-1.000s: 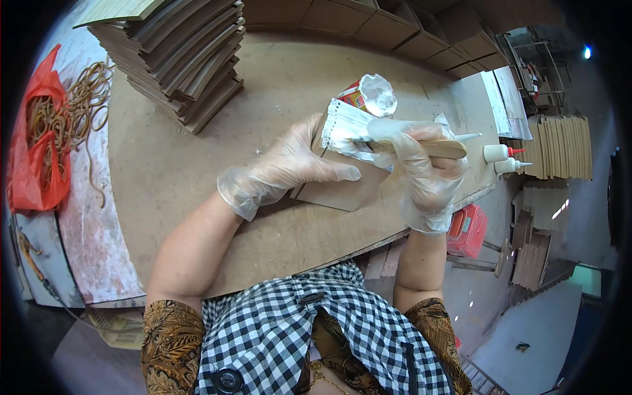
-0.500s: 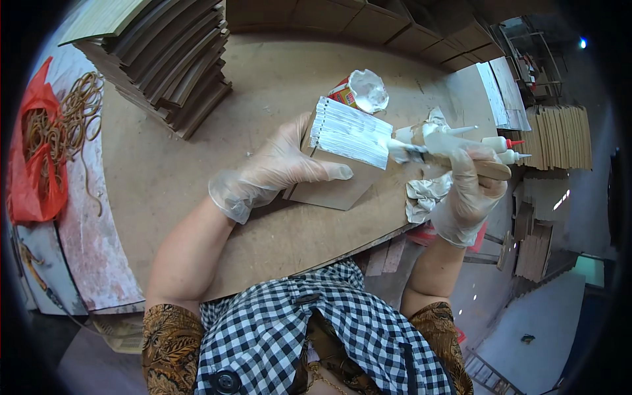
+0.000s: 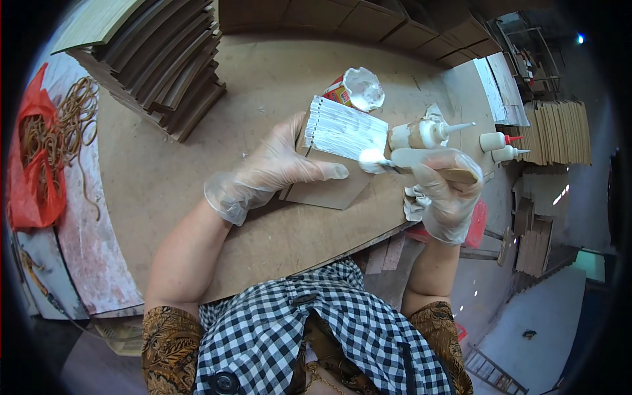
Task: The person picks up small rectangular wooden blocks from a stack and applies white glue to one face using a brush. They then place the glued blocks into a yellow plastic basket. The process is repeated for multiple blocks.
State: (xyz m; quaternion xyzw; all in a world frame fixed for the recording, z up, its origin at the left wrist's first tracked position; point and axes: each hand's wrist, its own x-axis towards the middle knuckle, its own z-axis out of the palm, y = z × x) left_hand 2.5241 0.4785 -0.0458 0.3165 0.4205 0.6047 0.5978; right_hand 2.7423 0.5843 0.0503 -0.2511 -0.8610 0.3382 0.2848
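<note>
A brown wooden box (image 3: 328, 187) is tilted above the table, with one face coated in streaky white paste. My gloved left hand (image 3: 276, 161) grips it from the left, thumb stretched across the near side. In my gloved right hand (image 3: 451, 191) is a paintbrush (image 3: 459, 175), held by its wooden handle. The white-loaded bristles are at the coated face's lower right edge; whether they touch it I cannot tell. Beyond the box stands a red cup (image 3: 363, 89) with a ragged rim and white paste inside. A white squeeze bottle (image 3: 418, 135) lies close behind the brush.
Thin boards (image 3: 171, 66) rise in a tall stack at the left of the table (image 3: 164, 138). A red plastic bag (image 3: 49, 187) spills tan cords (image 3: 80, 118). Brown boxes (image 3: 368, 21) line the back. Crumpled paper (image 3: 415, 203) and a red-tipped bottle (image 3: 492, 141) are at the right.
My right hand has drawn the brush left and nearer to me, from beyond the box's right end to its coated face's lower edge. The left hand still holds the box, nearly unmoved.
</note>
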